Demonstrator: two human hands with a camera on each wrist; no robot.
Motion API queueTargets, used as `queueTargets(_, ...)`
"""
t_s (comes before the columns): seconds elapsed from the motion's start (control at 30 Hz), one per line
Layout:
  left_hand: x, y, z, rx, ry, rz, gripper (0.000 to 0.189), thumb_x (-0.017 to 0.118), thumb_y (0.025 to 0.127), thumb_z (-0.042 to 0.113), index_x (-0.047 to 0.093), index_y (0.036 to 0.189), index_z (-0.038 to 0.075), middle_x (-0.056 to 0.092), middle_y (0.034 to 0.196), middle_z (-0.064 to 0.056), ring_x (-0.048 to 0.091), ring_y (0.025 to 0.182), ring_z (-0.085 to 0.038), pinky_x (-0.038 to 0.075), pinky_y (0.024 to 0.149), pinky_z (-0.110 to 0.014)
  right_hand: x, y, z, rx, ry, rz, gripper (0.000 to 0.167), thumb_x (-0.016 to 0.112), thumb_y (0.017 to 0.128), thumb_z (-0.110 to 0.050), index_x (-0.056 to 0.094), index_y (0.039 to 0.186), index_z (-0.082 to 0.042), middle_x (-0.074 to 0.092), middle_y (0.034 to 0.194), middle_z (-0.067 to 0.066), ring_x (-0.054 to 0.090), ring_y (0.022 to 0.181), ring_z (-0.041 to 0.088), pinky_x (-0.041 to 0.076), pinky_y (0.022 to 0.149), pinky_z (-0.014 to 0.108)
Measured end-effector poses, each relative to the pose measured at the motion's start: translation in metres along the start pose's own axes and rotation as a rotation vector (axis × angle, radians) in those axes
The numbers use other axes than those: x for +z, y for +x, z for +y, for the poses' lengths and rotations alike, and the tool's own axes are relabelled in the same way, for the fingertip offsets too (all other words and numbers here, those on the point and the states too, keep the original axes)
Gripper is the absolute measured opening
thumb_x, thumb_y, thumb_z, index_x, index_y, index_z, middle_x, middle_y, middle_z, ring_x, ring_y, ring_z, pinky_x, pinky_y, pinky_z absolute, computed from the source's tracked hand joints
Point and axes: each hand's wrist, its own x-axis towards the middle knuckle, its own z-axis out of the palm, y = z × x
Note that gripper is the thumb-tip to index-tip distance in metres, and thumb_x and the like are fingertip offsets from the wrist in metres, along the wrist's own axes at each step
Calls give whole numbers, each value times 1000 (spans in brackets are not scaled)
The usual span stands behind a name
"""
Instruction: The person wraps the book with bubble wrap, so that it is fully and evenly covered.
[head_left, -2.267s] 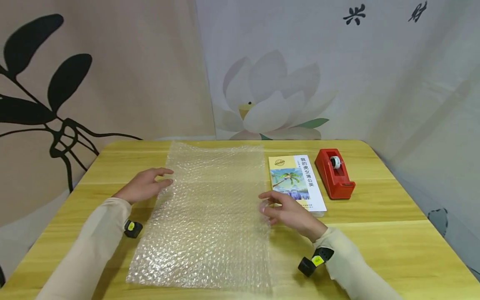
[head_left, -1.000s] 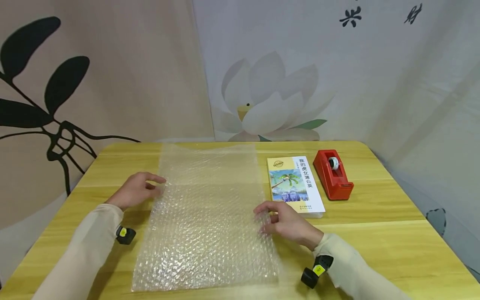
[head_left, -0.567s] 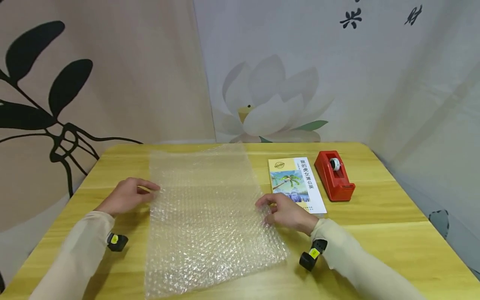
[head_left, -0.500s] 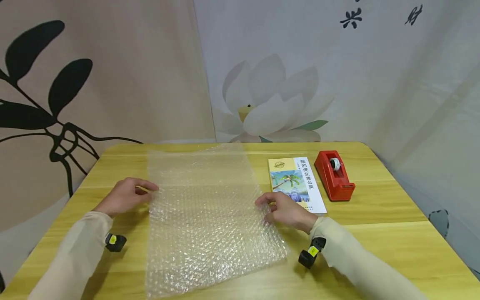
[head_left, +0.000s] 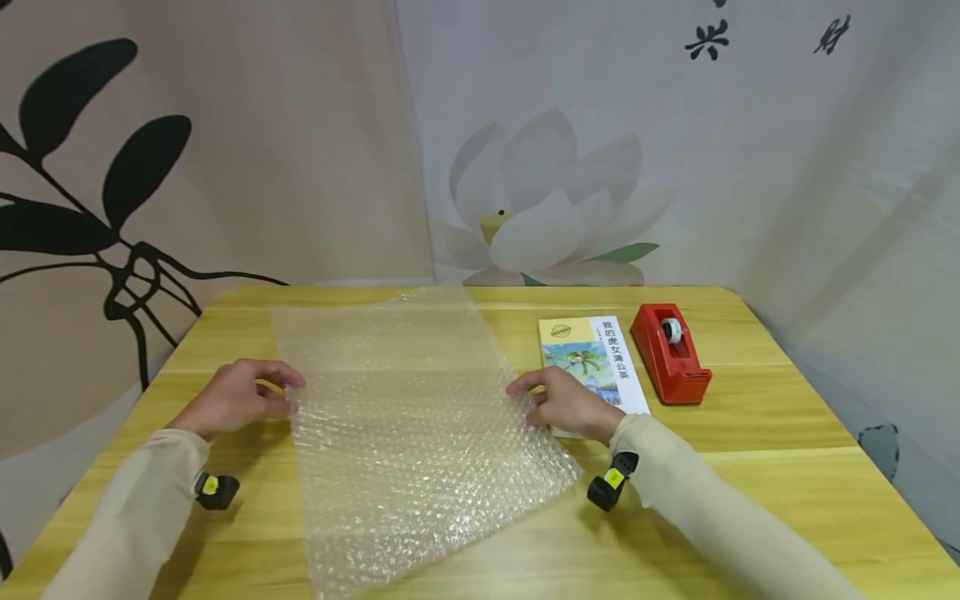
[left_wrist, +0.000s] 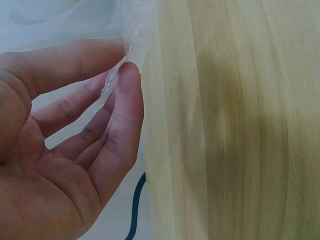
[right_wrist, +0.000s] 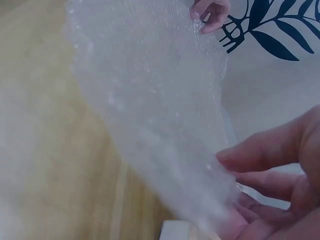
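Observation:
A clear sheet of bubble wrap (head_left: 412,433) spreads over the middle of the wooden table, turned at an angle, with its near right corner pointing toward the right arm. My left hand (head_left: 243,396) pinches its left edge; in the left wrist view the thumb and fingers (left_wrist: 131,95) close on the thin plastic. On the right edge, my right hand (head_left: 566,404) holds the sheet between thumb and fingers, some of them seen through the plastic. The right wrist view shows the bubble wrap (right_wrist: 155,100) stretching from that hand across to the left hand.
Just beyond the right hand lies a book (head_left: 592,367) with a palm-tree cover, partly hidden by the hand. A red tape dispenser (head_left: 671,354) stands to its right. The wooden table (head_left: 772,483) ends at a printed cloth backdrop (head_left: 555,142).
Both hands keep their hold while the bubble wrap turns and shifts left. The left hand has moved left and nearer; the right hand has stayed near the book, which has not moved.

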Motion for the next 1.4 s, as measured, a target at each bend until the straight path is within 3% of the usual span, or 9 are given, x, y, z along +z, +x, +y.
queueTargets(0.33, -1, -4, -6, -51, 5, -5, 37, 80, 80, 17, 70, 115, 7, 65, 112, -14, 57, 90, -21, 47, 72, -30, -5, 8, 0, -30, -25, 4, 47, 64, 83, 13, 65, 128, -1, 61, 136, 17, 60, 73, 12, 49, 63, 26)
queueTargets(0.63, 1, -7, -6, -60, 14, 5, 36, 80, 79, 17, 70, 112, 8, 66, 108, -13, 58, 85, -20, 47, 70, -30, -6, 9, -4, -30, -15, 4, 49, 64, 83, 14, 64, 130, -1, 58, 138, 18, 63, 74, 12, 50, 63, 26)
queueTargets(1.07, 1, -12, -8, -48, 39, 16, 36, 83, 79, 24, 71, 110, 9, 67, 111, -13, 59, 93, -22, 49, 74, -29, -5, 10, -5, -38, -9, -6, 51, 67, 82, 14, 62, 130, -2, 59, 131, 18, 63, 81, 14, 55, 68, 27)
queueTargets(1.33, -7, -18, -9, -23, -98, -106, 43, 76, 89, 17, 62, 125, -1, 62, 87, -9, 69, 74, -18, 59, 65, -30, -8, 10, -4, -50, -43, -8, 52, 68, 83, 8, 62, 132, -6, 59, 130, 17, 59, 80, 14, 51, 70, 25)
queueTargets(1.4, -9, -20, -8, -21, -106, -107, 43, 74, 90, 17, 61, 126, -2, 62, 85, -8, 69, 73, -18, 60, 66, -30, -8, 11, -3, -59, -49, -11, 52, 69, 84, 5, 62, 133, -7, 58, 131, 17, 58, 80, 14, 51, 70, 25)
